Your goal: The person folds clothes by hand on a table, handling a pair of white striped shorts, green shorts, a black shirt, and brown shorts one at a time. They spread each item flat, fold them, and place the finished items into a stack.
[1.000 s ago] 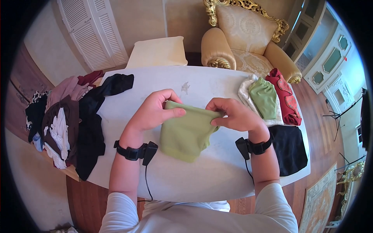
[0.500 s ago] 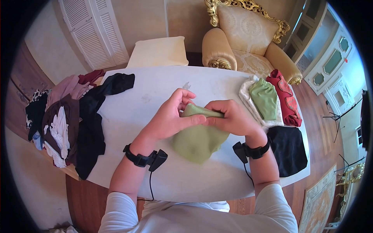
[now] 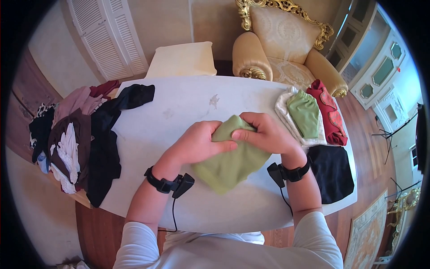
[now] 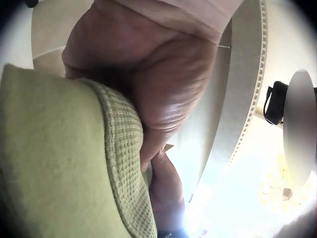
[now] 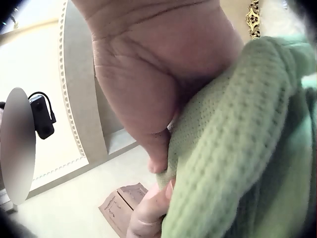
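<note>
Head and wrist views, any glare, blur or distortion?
Head view: wide-angle bending and black corners, green garment slightly soft at its lower edge. Left wrist view: glare in the lower right, blurred oval at the right edge. Right wrist view: another blurred oval at the left edge, shadow where the right hand meets the garment.

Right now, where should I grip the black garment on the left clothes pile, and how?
I'd pinch the black garment's far end from its right across the white tabletop, probably with the left hand once it releases the green knit garment. That end juts out onto bare surface, away from the clothes pile, so a pinch should miss other clothes.
</note>
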Demonstrator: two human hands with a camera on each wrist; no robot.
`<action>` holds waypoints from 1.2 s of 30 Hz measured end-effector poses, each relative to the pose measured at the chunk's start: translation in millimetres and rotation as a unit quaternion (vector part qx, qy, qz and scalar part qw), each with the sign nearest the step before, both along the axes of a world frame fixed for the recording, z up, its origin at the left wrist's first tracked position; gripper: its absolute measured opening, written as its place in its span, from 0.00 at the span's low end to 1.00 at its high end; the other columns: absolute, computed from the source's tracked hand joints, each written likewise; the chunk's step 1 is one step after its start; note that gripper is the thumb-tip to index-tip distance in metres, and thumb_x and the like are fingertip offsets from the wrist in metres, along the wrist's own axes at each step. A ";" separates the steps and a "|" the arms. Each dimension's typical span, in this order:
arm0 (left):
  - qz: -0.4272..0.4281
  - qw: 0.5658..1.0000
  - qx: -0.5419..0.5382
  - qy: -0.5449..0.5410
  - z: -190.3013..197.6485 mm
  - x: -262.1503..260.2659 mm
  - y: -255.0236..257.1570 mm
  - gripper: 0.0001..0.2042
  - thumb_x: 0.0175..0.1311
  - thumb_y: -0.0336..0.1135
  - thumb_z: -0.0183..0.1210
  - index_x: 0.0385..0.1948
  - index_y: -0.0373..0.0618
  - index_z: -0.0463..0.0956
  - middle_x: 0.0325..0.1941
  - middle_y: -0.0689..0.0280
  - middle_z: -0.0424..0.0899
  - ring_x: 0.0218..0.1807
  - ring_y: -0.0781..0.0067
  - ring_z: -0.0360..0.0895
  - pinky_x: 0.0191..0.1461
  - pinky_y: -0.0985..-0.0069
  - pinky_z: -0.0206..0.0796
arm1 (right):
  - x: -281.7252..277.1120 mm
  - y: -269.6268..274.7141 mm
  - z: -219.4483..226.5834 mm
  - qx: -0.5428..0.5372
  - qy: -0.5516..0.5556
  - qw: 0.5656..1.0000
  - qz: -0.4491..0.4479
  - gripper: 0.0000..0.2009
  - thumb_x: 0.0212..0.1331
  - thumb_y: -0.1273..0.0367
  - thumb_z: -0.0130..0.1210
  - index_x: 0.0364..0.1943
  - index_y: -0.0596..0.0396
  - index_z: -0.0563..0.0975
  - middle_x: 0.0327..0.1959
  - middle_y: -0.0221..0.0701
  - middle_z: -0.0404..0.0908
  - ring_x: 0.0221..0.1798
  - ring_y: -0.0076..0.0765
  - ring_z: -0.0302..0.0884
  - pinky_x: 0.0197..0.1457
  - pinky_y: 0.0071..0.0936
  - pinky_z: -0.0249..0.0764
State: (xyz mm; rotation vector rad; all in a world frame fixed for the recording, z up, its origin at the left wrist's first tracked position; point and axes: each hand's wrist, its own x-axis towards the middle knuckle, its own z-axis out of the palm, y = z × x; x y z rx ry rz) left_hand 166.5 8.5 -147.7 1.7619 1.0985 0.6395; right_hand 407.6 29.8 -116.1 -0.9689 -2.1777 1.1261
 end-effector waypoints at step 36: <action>0.019 0.926 -0.103 -0.362 4.1 -17.5 10.9 0.30 0.68 0.31 0.67 0.71 0.37 0.69 0.67 0.60 0.81 0.67 0.66 0.79 0.72 0.65 0.70 | 11.2 21.2 -9.5 -0.072 0.320 0.929 -0.170 0.18 0.75 0.62 0.62 0.58 0.62 0.79 0.50 0.30 0.87 0.50 0.22 0.84 0.56 0.24 0.79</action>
